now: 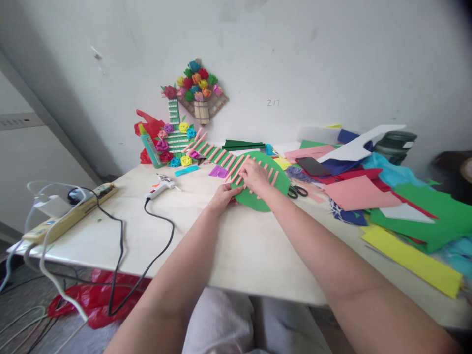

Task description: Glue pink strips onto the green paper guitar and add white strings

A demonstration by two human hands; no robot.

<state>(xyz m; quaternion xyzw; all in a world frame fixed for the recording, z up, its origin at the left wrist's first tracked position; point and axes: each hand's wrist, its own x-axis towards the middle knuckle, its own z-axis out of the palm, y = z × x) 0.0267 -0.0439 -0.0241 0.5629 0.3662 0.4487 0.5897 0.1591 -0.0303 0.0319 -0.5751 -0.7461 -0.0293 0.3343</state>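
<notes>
A green paper cut-out (254, 202), with a round body and a long neck, lies at the middle of the table. Pink paper sticks (221, 156) run across it in a row of slanted rungs. At the near left edge of the round body, my left hand (222, 195) grips the green paper, its fingertips partly hidden. My right hand (255, 176) is over the round body, fingers bent together and pressed down on a pink stick. Black-handled scissors (298, 191) lie just right of the cut-out, and a purple paper piece (219, 171) lies left of it.
A glue gun (162, 186) with a black cord lies left, near a glue bottle (150, 147) and a power strip (73, 211). Paper-flower decorations (199, 83) stand by the wall. Coloured paper sheets (361, 191) and a phone (313, 166) cover the right side.
</notes>
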